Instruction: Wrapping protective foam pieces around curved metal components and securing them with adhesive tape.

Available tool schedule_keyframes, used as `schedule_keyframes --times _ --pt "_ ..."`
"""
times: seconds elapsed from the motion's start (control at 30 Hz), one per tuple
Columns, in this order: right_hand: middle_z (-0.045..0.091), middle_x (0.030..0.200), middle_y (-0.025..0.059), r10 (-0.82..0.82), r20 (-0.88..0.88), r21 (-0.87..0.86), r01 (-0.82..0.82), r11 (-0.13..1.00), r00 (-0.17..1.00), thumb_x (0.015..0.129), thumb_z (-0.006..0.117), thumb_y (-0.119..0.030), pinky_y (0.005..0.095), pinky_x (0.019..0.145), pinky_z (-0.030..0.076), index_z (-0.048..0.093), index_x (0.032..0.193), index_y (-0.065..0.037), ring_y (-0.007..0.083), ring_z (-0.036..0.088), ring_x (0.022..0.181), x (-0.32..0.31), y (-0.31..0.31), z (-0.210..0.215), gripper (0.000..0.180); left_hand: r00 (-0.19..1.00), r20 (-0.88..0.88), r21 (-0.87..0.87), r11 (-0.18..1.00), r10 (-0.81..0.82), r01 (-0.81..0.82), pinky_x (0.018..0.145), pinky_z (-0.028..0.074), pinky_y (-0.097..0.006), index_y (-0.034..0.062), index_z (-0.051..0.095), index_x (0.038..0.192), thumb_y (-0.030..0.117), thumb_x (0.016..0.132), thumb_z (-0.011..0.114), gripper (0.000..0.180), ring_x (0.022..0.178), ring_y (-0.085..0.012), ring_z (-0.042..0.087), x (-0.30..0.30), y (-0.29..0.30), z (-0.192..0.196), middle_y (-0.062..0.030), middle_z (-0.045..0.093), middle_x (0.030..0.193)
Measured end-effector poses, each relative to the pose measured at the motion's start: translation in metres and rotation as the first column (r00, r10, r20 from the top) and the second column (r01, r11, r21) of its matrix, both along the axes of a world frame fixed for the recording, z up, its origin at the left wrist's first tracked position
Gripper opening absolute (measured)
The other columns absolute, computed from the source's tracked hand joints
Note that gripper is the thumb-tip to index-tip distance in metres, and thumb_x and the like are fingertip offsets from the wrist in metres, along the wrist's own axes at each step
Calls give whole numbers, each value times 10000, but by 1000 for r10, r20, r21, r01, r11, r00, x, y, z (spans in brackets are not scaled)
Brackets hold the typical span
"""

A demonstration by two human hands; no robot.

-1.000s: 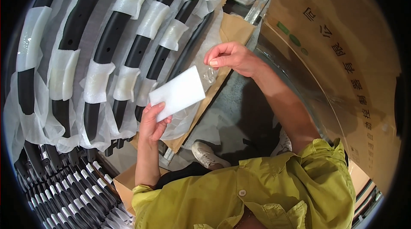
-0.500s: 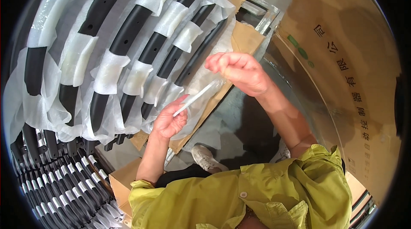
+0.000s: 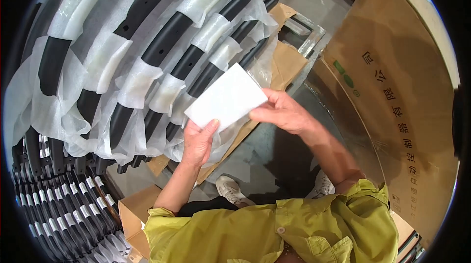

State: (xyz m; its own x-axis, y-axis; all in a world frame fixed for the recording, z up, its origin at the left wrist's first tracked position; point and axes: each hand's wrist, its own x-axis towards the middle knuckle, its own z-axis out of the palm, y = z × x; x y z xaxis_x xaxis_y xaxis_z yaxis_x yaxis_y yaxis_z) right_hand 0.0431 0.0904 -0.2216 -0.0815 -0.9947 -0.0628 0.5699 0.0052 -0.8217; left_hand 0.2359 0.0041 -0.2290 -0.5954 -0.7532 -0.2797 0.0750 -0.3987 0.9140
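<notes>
A flat white rectangular sheet (image 3: 228, 97), which looks like packing foam, lies between my two hands. My left hand (image 3: 200, 140) grips its near left corner, thumb on top and the fingers hidden beneath. At its right end, my right hand (image 3: 282, 111) pinches the edge between thumb and fingers. Just beyond the sheet stand rows of curved black tubes (image 3: 169, 37), with white foam sleeves (image 3: 140, 83) wrapped around them and thin translucent film between the rows.
On the right rises a tall brown cardboard box (image 3: 387, 86) with dark printing. More wrapped black parts (image 3: 73, 209) are stacked at lower left, beside an open carton (image 3: 140, 209). Brown cardboard (image 3: 289, 64) and a metal frame (image 3: 314, 37) lie under the tubes' right side.
The sheet, seen edge-on in my left hand before, now faces up. My right hand has come down and taken hold of its right edge.
</notes>
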Motion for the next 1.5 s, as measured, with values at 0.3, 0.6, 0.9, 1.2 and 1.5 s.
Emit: schedule_keyframes --times 0.3,0.6,0.9,1.2,1.5 --pt "570 721 15 183 -304 143 -145 979 935 761 583 -130 214 580 417 574 847 30 63 505 653 -16 0 -3 182 870 461 -417 823 -175 386 779 423 -277 -7 459 1123 118 673 665 510 939 -165 526 -32 -30 56 -130 546 1041" --pt "557 708 -18 150 -451 110 -112 988 880 768 606 -122 187 566 395 589 859 7 35 489 653 -24 2 3 159 899 265 89 937 -349 337 614 473 -229 -9 579 895 124 710 668 244 679 -102 576 -42 -15 40 -73 611 811" --pt "574 698 78 -541 -791 -546 69 835 285 667 620 11 250 544 438 592 781 -10 174 557 608 -33 -2 15 119 894 285 -46 927 -345 373 639 467 -222 1 564 1005 65 739 603 277 709 -85 566 -38 -10 39 -57 609 832" --pt "544 731 58 -581 -804 -588 -27 808 125 608 633 26 288 528 438 576 773 -30 220 532 647 -29 -4 9 184 879 288 -115 898 -379 424 692 453 -219 11 548 1048 41 737 584 315 798 -63 533 -38 -8 39 -28 578 958" --pt "564 908 60 -232 -731 -291 14 957 641 763 584 -105 256 680 422 576 946 -27 128 523 810 -43 -13 14 199 829 278 -33 858 -485 513 742 441 -233 13 553 1022 25 715 580 309 815 -78 535 -42 -9 39 -34 583 934"
